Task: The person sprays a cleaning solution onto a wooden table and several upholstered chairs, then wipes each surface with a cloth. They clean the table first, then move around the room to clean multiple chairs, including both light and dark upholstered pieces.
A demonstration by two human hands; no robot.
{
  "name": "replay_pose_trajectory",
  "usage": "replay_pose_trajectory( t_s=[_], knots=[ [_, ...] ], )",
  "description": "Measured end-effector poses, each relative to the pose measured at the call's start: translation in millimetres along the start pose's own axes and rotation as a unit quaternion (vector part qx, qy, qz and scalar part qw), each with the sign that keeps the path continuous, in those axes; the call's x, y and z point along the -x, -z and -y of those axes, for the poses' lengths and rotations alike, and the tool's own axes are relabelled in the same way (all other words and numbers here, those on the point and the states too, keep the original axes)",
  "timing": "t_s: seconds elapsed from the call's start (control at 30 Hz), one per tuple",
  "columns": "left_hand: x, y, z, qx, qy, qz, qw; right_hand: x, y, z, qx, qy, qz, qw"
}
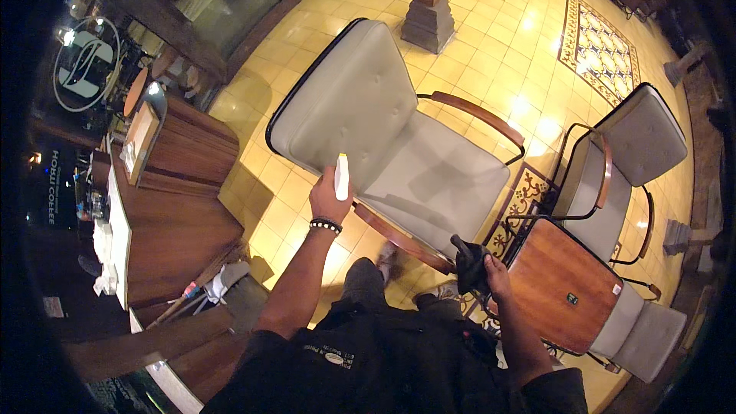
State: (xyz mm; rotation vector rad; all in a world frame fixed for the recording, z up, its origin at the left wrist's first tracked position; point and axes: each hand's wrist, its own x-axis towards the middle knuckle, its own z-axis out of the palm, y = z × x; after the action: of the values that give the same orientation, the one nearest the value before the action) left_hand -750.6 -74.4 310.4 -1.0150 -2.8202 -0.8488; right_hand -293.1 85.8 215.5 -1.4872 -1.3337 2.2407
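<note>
My left hand, with a beaded bracelet at the wrist, is closed around a slim white object with a yellow tip; its exact kind is unclear. It is held up in front of a beige padded armchair, near the lower part of the chair's buttoned backrest. My right hand grips a bunched black cloth beside the chair's near wooden armrest. The cloth hangs in folds, and part of it is hidden by my fingers.
A wooden table with small items stands to the right, with more beige chairs around it. On the left is a wooden counter. A wooden post on a stone base rises from the yellow tiled floor.
</note>
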Motion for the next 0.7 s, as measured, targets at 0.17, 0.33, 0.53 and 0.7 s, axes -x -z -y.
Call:
replay_pose_trajectory(
  t_s=[0.17,0.33,0.53,0.7],
  knots=[
    [-32,16,28,0.108,0.015,0.0,0.994,-8,-46,14,0.067,0.031,-0.047,0.996],
    [-70,58,81,0.299,0.057,0.001,0.953,-20,-135,44,0.051,0.034,-0.122,0.991],
    [-151,122,116,0.415,0.194,0.158,0.875,-55,-268,100,-0.028,0.101,-0.101,0.989],
    [-244,124,126,0.315,0.154,0.133,0.927,-108,-409,178,0.202,0.357,0.027,0.912]
  ],
)
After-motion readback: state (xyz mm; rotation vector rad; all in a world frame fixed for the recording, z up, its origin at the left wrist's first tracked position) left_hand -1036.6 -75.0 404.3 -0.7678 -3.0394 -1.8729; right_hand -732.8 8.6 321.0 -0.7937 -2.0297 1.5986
